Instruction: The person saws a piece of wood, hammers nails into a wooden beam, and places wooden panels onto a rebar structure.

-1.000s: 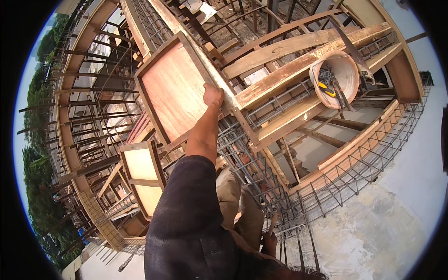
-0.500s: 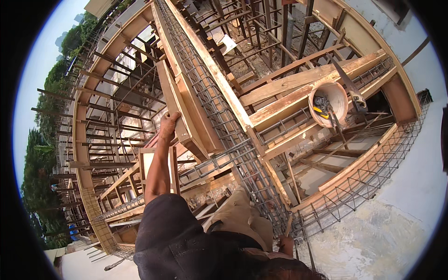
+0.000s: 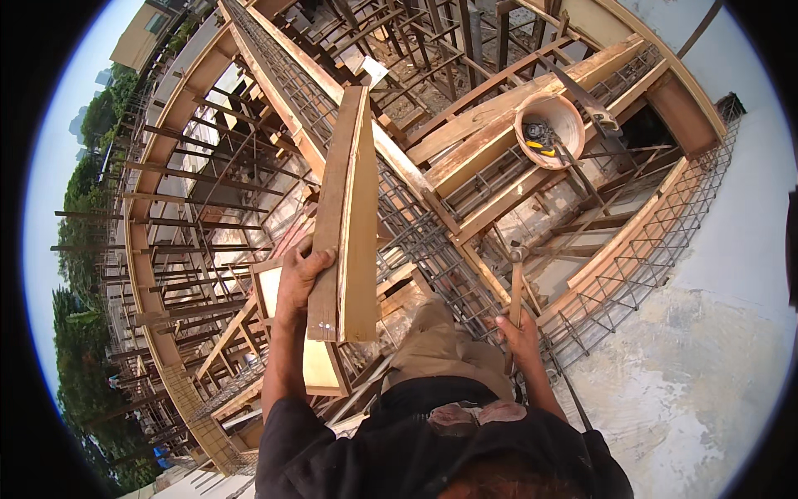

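My left hand (image 3: 305, 274) is closed around the near part of a long wooden formwork panel (image 3: 339, 224), a board with a batten along its edge. The panel is lifted and points away from me, its near end above a beam form. My right hand (image 3: 519, 334) grips the wooden handle of a hammer (image 3: 516, 283), its head up, beside the rebar cage (image 3: 416, 224). That steel cage runs between timber side boards, partly hidden by the panel.
To the right, a round bucket (image 3: 573, 116) holding metal bits and a yellow-handled tool sits on the timbers, a handsaw (image 3: 586, 98) next to it. Props and an open drop show below. A curved rebar cage (image 3: 657, 266) edges the pale wall (image 3: 665, 382) at right.
My left hand has raised the panel off the beam side and swung it nearer and upright before me. The right hand has come up into fuller view with the hammer.
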A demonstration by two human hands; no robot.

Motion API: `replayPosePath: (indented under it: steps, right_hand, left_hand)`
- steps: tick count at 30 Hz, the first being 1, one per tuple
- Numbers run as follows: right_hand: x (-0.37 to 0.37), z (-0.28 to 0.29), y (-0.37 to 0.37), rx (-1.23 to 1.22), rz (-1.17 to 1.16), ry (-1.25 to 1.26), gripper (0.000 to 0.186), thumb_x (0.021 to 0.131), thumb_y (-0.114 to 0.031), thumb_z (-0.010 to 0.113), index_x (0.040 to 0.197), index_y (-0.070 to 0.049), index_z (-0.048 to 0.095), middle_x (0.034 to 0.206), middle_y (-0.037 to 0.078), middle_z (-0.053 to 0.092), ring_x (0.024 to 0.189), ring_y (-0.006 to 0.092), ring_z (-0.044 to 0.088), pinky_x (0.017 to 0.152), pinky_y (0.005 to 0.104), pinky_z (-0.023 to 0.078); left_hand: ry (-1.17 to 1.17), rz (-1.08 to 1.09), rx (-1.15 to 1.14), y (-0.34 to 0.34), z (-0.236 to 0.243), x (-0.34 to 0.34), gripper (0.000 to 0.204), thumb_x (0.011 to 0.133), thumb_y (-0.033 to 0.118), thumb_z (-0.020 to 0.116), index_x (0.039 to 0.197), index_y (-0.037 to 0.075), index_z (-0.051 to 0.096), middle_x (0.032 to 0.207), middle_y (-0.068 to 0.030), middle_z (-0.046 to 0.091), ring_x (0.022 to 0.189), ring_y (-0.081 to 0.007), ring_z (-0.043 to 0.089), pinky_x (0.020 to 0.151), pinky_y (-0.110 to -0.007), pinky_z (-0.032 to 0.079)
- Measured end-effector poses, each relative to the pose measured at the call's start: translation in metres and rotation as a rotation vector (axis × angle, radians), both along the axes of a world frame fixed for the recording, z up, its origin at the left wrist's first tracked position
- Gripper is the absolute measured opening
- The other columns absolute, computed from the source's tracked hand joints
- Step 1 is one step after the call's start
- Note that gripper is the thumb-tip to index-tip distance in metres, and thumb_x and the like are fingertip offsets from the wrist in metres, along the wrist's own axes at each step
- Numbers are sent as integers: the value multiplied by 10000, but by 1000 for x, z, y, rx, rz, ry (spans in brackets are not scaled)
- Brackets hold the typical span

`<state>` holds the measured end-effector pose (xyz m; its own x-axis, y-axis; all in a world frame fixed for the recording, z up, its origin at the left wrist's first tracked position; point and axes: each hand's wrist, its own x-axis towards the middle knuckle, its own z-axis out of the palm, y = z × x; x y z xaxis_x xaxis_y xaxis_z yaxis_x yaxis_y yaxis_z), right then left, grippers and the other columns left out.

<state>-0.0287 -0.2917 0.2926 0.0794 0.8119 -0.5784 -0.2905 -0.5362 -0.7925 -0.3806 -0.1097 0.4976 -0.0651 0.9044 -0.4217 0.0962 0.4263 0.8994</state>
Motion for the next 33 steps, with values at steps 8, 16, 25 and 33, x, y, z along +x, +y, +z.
replayPosePath:
  steps: [8,16,25,33]
  right_hand:
    - [-21,50,-19,181,12,186,548,964,-231,696,1390,47,492,1180,127,639,1107,205,647,964,340,514]
    - [-18,52,-45,336,-408,235,942,912,-386,754,1578,-5,208,1541,200,383,1385,345,465,1093,447,447]
    - [-7,30,-43,212,-613,15,690,985,-192,650,1538,-1,283,1445,173,448,1256,272,546,987,434,546]
    - [16,-11,-40,161,-797,30,592,981,-293,667,1455,-56,403,1301,110,580,1098,247,633,899,425,577]
  left_hand:
    - [-188,-115,-58,-23,-57,140,521,812,145,702,1232,-120,543,1012,-139,658,816,-163,657,731,-288,551]
    - [204,-253,15,-36,-134,260,602,779,322,726,1156,-81,486,949,-254,675,873,-381,691,806,-441,546]
    - [297,-450,-19,-53,-165,300,647,836,344,710,1224,-69,398,1003,-306,680,936,-451,690,850,-479,553]
    - [693,-1076,206,-3,-276,121,312,943,169,570,1227,120,690,1290,-127,642,1192,-287,602,1029,-452,468]
